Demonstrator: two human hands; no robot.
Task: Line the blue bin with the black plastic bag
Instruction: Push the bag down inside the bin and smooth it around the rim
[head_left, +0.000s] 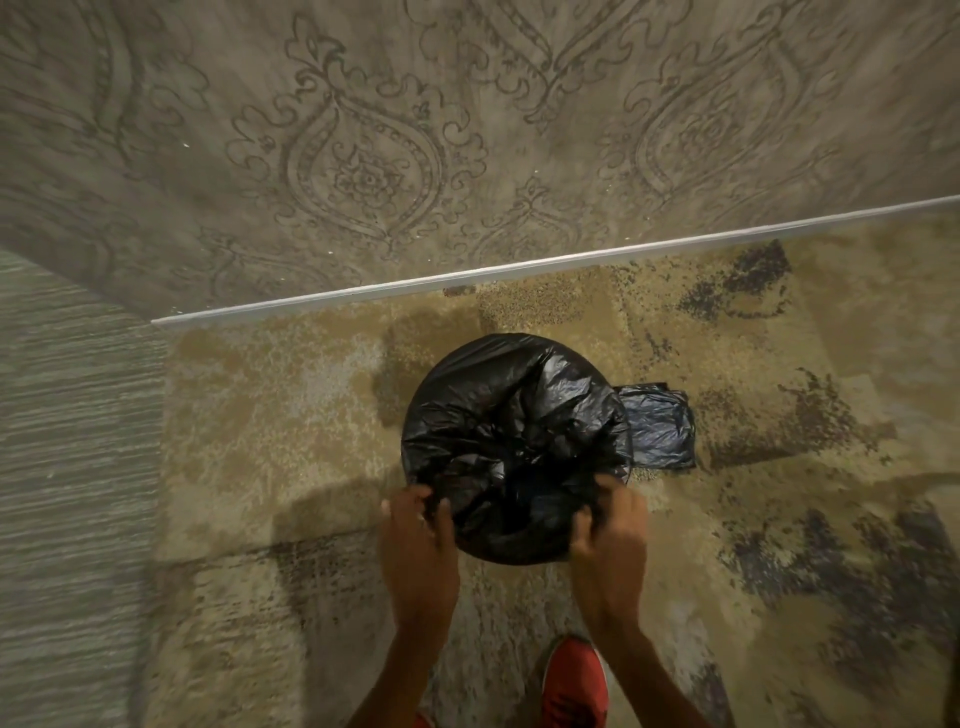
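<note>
view from above, looking down at a patterned carpet (270, 415) that meets a wall (363, 130) with ornate grey wallpaper across the upper half of the frame, a white skirting strip (519, 267) between them. at lower centre left, the left hand (415, 540) is pinched shut on the near edge of a black bag (498, 415). the bag sits at centre frame, stretched over a round bin so fully that no blue shows, its middle sagging inward in creases. at lower centre right, the right hand (610, 535) is closed on the bag's near edge too. just right of the bin, a folded dark bag (660, 426) lies on the carpet. a red shoe (574, 680) shows at the bottom edge.
</note>
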